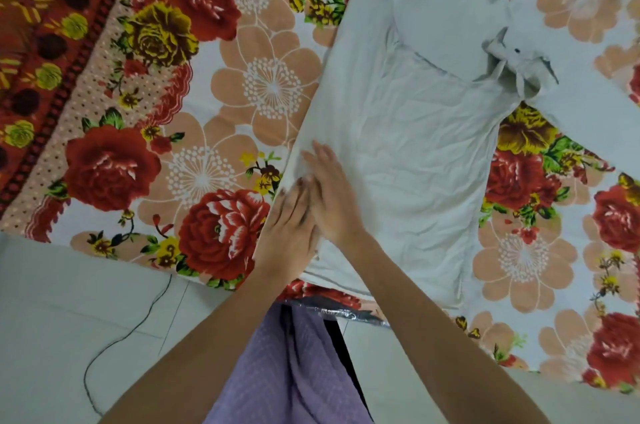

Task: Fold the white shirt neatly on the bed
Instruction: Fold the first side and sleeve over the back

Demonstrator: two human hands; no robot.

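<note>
A thin black cord (114, 344) trails over the pale floor (52, 302) at far left, clear of the bed (214, 111) with its floral sheet. The left hand (289, 226) and right hand (330, 195) lie flat, fingers spread, pressing the shirt's (415, 132) left edge, gripping nothing. The shirt lies spread across the bed, collar (516, 59) farther right.

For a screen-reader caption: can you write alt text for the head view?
Two bare hands, the left hand and the right hand, press flat side by side on the left edge of a crumpled white shirt spread on a bed with a red and peach flowered sheet. The shirt's collar points away from the person.
</note>
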